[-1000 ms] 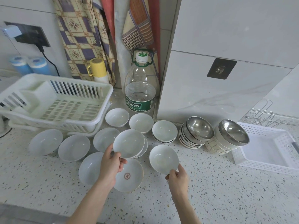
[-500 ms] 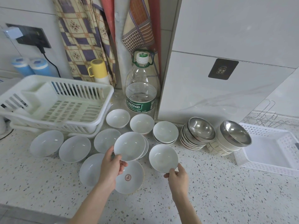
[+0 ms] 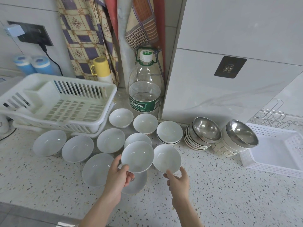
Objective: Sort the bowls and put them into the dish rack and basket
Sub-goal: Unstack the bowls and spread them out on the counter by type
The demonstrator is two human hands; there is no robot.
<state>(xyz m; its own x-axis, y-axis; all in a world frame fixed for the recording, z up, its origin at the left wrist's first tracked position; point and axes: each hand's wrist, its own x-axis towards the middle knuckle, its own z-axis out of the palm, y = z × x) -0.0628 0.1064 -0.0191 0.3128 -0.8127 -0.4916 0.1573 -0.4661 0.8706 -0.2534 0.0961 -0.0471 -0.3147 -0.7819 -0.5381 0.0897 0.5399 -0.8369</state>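
Several white ceramic bowls lie spread on the speckled counter. My left hand [image 3: 118, 175] pinches the near rim of a white bowl [image 3: 137, 156] and holds it tilted above a flatter bowl [image 3: 136, 183]. My right hand [image 3: 177, 179] grips the near rim of a smaller white bowl [image 3: 167, 158] just right of it. Two leaning stacks of steel bowls [image 3: 205, 131] [image 3: 241, 133] sit to the right. A white dish rack [image 3: 60, 104] stands at the back left, and a white perforated basket [image 3: 277, 151] at the right.
A large water bottle [image 3: 145, 90] stands behind the bowls beside a white wall panel [image 3: 213, 89]. A yellow cup [image 3: 100, 68] and hanging cloths are behind the rack. A wire rack [image 3: 275, 117] lies behind the basket. Bare counter lies in front at the right.
My left hand has brought its bowl down and to the right, closer to the bowl in my right hand. My right hand's thumb now lies over its bowl's rim.
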